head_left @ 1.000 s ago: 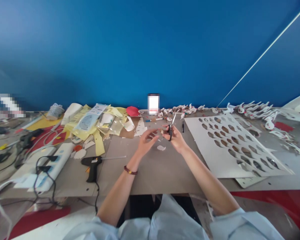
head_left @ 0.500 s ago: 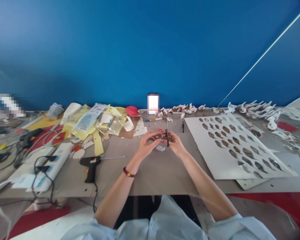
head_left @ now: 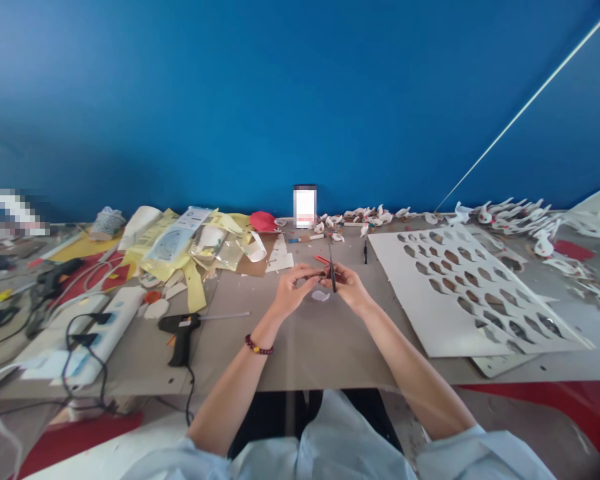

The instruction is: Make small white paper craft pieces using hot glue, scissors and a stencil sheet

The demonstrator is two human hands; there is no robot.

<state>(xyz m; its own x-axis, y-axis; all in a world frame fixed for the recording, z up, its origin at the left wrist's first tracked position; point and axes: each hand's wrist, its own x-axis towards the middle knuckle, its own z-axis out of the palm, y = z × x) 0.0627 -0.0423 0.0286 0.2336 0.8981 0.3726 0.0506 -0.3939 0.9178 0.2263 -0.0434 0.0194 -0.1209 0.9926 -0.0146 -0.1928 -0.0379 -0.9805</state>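
Over the middle of the table, my left hand (head_left: pixel 293 291) is closed in a pinch, and what lies between its fingertips is too small to make out. My right hand (head_left: pixel 349 288), close beside it, is wrapped round a dark tool (head_left: pixel 333 275) with a thin upright shaft, which looks like tweezers or scissors. The fingertips of both hands nearly meet. Just below them a small white cut piece (head_left: pixel 321 295) lies on the table. A red-orange item (head_left: pixel 322 259) lies just behind the fingers.
A black glue gun (head_left: pixel 182 333) lies left of my forearms, near a white power strip (head_left: pixel 117 327) with cables. At right rests a white board (head_left: pixel 395 280) with many cut-outs. White bird-like pieces (head_left: pixel 544 245) line the back; a lit phone (head_left: pixel 305 205) stands at the wall.
The fingers of my left hand have closed closer together, and its fingertips are nearer the tool. The tool has tilted slightly in my right hand.
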